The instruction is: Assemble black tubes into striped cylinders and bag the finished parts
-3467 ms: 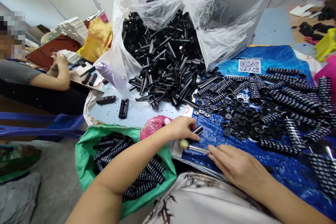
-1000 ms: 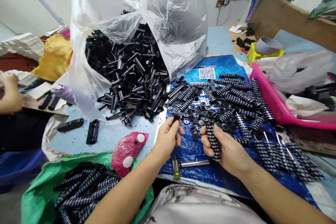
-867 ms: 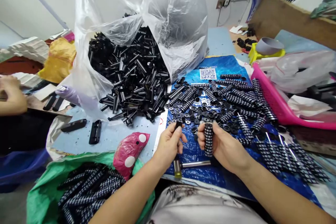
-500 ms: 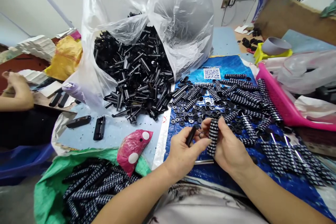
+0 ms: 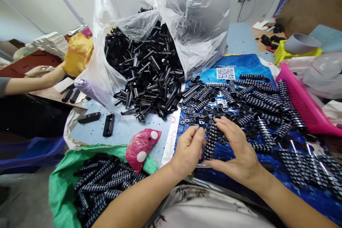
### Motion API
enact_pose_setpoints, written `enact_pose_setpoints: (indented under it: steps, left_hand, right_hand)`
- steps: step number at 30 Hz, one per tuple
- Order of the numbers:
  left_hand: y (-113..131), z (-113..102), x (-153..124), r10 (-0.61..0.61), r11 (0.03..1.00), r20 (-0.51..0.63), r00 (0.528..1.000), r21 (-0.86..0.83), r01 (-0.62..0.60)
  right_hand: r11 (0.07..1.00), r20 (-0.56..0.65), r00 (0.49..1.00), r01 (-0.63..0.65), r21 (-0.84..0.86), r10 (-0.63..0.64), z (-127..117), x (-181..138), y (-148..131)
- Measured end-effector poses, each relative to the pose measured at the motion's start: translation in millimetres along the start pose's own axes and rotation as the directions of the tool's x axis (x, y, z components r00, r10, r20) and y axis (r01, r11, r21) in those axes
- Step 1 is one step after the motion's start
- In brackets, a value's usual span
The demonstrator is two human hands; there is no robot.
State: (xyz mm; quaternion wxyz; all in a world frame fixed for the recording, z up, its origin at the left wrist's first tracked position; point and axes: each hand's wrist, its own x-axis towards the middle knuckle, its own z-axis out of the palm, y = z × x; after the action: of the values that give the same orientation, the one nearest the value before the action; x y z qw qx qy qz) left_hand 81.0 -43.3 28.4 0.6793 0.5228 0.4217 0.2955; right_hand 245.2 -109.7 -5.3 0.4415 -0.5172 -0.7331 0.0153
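Observation:
Both hands meet over the blue sheet (image 5: 229, 65) near its front edge. My right hand (image 5: 236, 151) holds a black sleeve with white checks (image 5: 211, 141) upright between thumb and fingers. My left hand (image 5: 189, 149) is closed around a small black tube, mostly hidden, pressed against the sleeve's left side. More checked sleeves (image 5: 263, 98) and small black washers (image 5: 207, 112) lie scattered just beyond the hands. A clear plastic bag (image 5: 187, 10) spills a heap of black tubes (image 5: 149, 67) onto the table behind.
A green bag (image 5: 60, 192) with finished checked sleeves sits at lower left, with a pink spotted bag (image 5: 141, 144) beside it. Another person's arm (image 5: 34, 80) reaches over a table at the left. A pink tray (image 5: 301, 101) borders the right.
My hands came together: the left brought its black tube against the checked sleeve in my right hand. The view has shifted, so everything sits further right. The other person's arm stretched out.

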Motion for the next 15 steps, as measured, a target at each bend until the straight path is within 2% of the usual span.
enact_pose_setpoints:
  steps: [3, 5, 7, 11, 15]
  left_hand:
    - [-4, 5, -1, 0.038, 0.999, -0.075, 0.996, -0.014, -0.039]
    - [-5, 9, -2, 0.079, 0.997, -0.075, 0.994, -0.010, -0.080]
    - [-3, 11, -3, 0.070, 0.994, -0.063, 0.996, -0.079, -0.075]
    - [3, 7, -4, -0.087, 0.944, 0.034, 0.996, -0.316, 0.094]
    - [5, -2, -3, -0.140, 0.947, 0.112, 0.984, -0.273, 0.166]
  right_hand:
    - [0.994, -0.002, 0.998, 0.060, -0.088, -0.061, 1, 1, -7]
    - [0.985, -0.020, 0.996, 0.083, -0.152, -0.087, 1, 1, -10]
    - [0.975, -0.040, 0.996, 0.070, -0.210, -0.080, 1, 0, -13]
    - [0.958, -0.039, 0.997, 0.052, -0.280, -0.065, 1, -3, -14]
    - [0.953, 0.007, 0.999, 0.045, -0.299, -0.045, 5, -8, -16]
